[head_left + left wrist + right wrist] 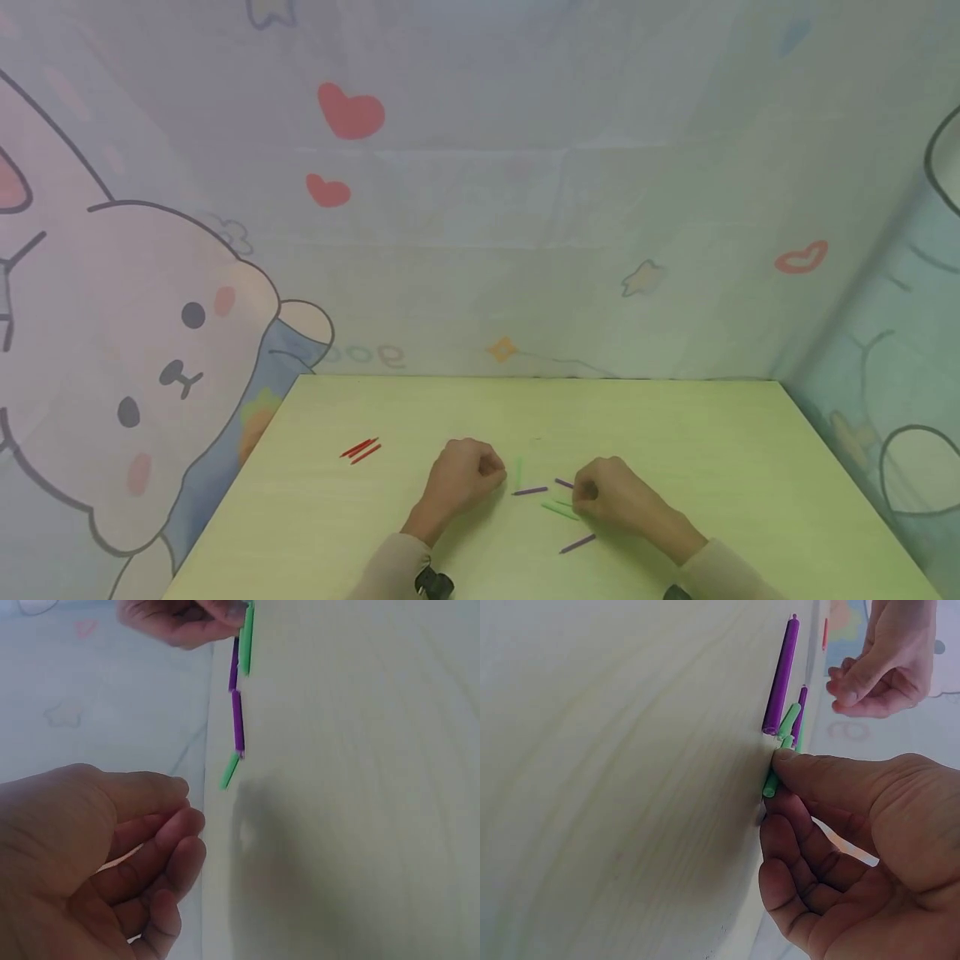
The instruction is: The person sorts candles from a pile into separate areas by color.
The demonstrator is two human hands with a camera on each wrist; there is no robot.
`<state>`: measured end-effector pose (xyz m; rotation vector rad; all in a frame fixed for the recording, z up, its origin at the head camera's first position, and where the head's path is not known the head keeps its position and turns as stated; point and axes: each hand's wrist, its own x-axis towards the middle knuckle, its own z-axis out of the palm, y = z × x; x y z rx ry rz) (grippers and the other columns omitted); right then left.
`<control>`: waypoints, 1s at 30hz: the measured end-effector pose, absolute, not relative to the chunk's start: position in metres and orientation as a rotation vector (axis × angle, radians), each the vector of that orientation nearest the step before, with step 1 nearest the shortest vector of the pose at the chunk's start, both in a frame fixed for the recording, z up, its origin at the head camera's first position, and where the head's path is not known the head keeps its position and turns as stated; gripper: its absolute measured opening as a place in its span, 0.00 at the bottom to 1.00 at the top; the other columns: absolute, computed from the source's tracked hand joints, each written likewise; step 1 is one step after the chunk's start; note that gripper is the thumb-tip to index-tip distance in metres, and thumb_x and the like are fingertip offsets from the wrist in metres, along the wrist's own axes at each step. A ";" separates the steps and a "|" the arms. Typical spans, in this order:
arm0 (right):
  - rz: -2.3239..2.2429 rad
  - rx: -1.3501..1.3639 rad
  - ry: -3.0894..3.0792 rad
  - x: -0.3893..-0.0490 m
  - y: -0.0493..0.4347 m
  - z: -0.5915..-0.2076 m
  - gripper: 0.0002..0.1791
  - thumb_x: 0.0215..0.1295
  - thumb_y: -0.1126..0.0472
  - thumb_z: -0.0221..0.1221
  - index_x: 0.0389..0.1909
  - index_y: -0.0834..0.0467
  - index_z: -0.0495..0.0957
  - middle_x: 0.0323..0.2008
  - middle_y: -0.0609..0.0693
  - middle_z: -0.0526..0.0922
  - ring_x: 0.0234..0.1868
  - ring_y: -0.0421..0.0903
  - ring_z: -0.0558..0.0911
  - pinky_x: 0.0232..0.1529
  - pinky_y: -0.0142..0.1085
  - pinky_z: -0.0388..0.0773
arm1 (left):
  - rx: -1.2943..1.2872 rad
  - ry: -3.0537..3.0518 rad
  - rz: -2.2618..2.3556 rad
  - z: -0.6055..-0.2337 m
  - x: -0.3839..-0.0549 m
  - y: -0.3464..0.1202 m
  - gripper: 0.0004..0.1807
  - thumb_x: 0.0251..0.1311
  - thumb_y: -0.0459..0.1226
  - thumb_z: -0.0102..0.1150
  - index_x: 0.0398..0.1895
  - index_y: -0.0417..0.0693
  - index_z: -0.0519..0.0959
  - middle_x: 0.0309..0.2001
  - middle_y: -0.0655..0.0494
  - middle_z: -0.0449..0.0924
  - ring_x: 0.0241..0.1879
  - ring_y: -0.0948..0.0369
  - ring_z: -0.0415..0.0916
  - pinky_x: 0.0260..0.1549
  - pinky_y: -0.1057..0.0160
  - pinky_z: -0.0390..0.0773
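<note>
Between thumb and index finger my right hand [618,498] pinches a thin green stick [770,785], low over the table. Around it lie another green stick [560,511] and several purple ones: one purple stick [577,544] nearer me, one partly hidden behind the fingers, and one purple stick [530,491] between the hands. The purple stick [781,675] in the right wrist view has a narrow nub at its end. My left hand [461,475] hovers with loosely curled fingers, holding nothing. Just right of its fingertips lies a pale green stick [518,473].
Several thin red sticks [362,450] lie together on the left of the pale yellow table [712,442]. A curtain [480,208] printed with a rabbit and hearts hangs behind the table's back edge and along its sides.
</note>
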<state>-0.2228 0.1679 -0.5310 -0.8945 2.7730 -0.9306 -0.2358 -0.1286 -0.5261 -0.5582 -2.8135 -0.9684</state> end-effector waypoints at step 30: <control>-0.948 -0.915 2.745 -0.221 0.166 -0.531 0.13 0.59 0.75 0.68 0.27 0.52 0.85 0.27 0.37 0.82 0.31 0.32 0.77 0.37 0.32 0.83 | -0.492 -2.911 -0.832 -0.533 -0.234 -0.107 0.09 0.59 0.26 0.72 0.34 0.48 0.95 0.36 0.55 0.93 0.37 0.56 0.91 0.33 0.60 0.89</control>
